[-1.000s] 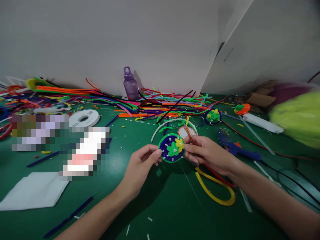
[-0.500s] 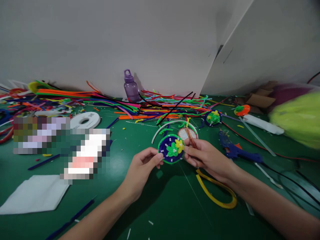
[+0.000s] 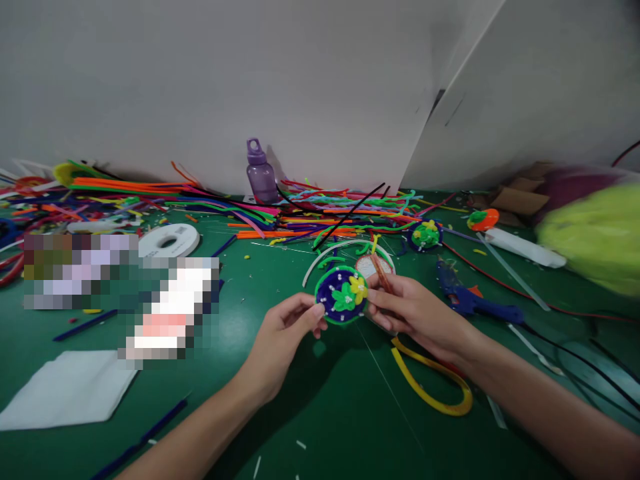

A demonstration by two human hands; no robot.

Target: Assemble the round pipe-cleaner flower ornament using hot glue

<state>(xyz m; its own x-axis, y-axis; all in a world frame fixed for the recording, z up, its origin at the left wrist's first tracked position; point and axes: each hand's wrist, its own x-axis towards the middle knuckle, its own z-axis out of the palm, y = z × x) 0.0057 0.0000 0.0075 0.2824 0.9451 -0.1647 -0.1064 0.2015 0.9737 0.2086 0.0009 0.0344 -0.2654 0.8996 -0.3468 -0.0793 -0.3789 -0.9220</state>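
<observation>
Between both hands is a round dark-blue pipe-cleaner disc (image 3: 327, 297) with a green rim, small pearly beads, and one green and one yellow flower. My left hand (image 3: 287, 333) pinches its left edge between thumb and fingers. At the right edge, beside the yellow flower, my right hand (image 3: 417, 310) is closed with its fingertips on the disc. A copper-coloured slim tool, seemingly tweezers (image 3: 383, 272), sticks up from that right hand. Behind the disc, a round white piece with a reddish edge (image 3: 366, 267) is partly covered, and a white curved strip (image 3: 327, 252) arches around it.
A blue glue gun (image 3: 480, 307) lies right, its cord trailing off. A similar flowered disc (image 3: 425, 235) is farther back. Pipe cleaners (image 3: 320, 217) line the wall beside a purple bottle (image 3: 261, 177). A white spool (image 3: 173, 241) and white cloth (image 3: 70, 390) lie left, a yellow loop (image 3: 450, 407) below.
The view has shifted very slightly. Both hands keep their grip on the disc, which is tilted a little differently.
</observation>
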